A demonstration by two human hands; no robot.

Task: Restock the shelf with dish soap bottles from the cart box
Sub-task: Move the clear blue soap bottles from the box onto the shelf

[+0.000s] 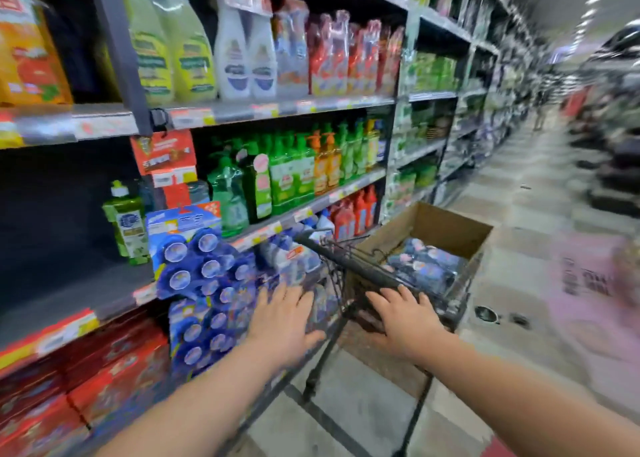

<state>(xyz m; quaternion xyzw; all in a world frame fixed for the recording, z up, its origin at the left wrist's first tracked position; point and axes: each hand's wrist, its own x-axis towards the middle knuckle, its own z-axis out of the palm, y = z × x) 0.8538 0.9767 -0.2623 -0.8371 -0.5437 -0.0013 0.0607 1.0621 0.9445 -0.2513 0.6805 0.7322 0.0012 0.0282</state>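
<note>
Blurred supermarket aisle, with cart [349,266] parked close beside half-bare shelf [69,283], presumably for short reaches, dish soap bottles [426,266] lying dark in open cardboard box [446,228] in its basket, left hand [282,321] and right hand [405,321] stretched toward the handle, fingers spread, gripping nothing.

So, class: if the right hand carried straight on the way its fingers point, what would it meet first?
Most likely the cart handle, just ahead of the open fingers of the right hand; the cardboard box lies beyond it. Blur hides whether they touch.
</note>
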